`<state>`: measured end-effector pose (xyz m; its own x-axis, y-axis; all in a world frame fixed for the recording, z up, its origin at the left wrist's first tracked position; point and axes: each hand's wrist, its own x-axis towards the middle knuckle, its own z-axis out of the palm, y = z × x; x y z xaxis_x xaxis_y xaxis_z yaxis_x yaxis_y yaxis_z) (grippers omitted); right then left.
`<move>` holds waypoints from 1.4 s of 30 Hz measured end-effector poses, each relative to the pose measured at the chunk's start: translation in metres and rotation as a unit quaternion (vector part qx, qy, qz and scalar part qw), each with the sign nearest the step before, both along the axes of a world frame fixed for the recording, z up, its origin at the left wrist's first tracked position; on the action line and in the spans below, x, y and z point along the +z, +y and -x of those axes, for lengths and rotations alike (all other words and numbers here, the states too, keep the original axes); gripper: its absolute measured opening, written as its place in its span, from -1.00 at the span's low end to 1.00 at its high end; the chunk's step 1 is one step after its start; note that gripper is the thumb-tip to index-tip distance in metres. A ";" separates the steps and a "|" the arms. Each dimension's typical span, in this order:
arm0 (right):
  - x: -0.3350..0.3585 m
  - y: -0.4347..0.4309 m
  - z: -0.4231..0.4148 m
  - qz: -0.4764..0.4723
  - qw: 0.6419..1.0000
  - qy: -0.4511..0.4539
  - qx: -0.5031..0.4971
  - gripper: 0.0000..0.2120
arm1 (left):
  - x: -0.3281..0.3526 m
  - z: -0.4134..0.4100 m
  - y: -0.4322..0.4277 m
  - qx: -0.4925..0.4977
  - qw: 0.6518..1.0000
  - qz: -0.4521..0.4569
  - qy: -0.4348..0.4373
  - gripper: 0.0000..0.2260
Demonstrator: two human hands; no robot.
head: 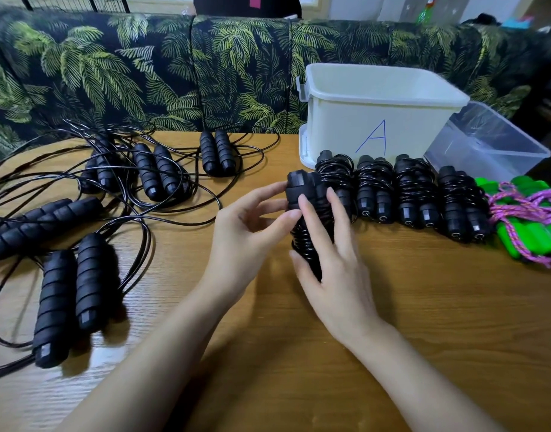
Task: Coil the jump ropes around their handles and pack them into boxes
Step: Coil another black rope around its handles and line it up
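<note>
I see both hands together on one black jump rope (302,194), held over the middle of the wooden table (392,307). The left hand (249,235) pinches its top end and the right hand (330,263) grips its body. Two ribbed foam handles lie side by side, with glossy cord wound tightly around them.

A home living room: a palm-print sofa (174,73) behind a wooden table (299,353).
</note>
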<state>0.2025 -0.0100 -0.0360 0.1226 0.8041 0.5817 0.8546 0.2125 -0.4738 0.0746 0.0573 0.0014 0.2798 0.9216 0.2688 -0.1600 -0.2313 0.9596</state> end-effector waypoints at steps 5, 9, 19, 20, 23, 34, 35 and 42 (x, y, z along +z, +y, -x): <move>0.002 0.003 -0.001 -0.015 0.998 -0.010 -0.054 -0.18 | -0.001 -0.001 -0.001 -0.030 0.999 0.012 0.012 -0.53; 0.002 0.003 -0.010 -0.051 0.996 0.066 -0.029 -0.28 | 0.002 0.004 0.004 -0.025 0.997 -0.015 0.069 -0.56; 0.010 0.002 -0.008 -0.064 0.981 0.179 0.039 -0.35 | 0.003 0.010 0.008 0.051 0.984 -0.077 0.149 -0.55; 0.011 0.002 -0.007 -0.057 0.977 0.198 0.056 -0.35 | 0.002 0.010 0.009 0.045 0.986 -0.070 0.144 -0.54; 0.016 -0.003 -0.005 -0.008 0.951 0.282 0.122 -0.34 | 0.001 0.008 0.010 0.009 0.993 -0.042 0.110 -0.50; 0.021 -0.004 -0.010 0.065 0.929 0.309 0.191 -0.41 | 0.006 0.006 0.009 -0.018 0.996 0.088 -0.021 -0.64; 0.020 -0.004 -0.009 0.066 0.941 0.278 0.182 -0.42 | 0.006 0.005 0.008 -0.002 0.996 0.084 -0.028 -0.68; 0.016 -0.002 -0.006 0.031 0.978 0.151 0.142 -0.42 | 0.007 0.007 0.005 -0.001 0.999 0.035 0.012 -0.61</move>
<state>0.2086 -0.0118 -0.0203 0.0483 0.8633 0.5023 0.5840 0.3836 -0.7154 0.0672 0.0623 0.0082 0.2876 0.9372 0.1972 -0.1374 -0.1634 0.9769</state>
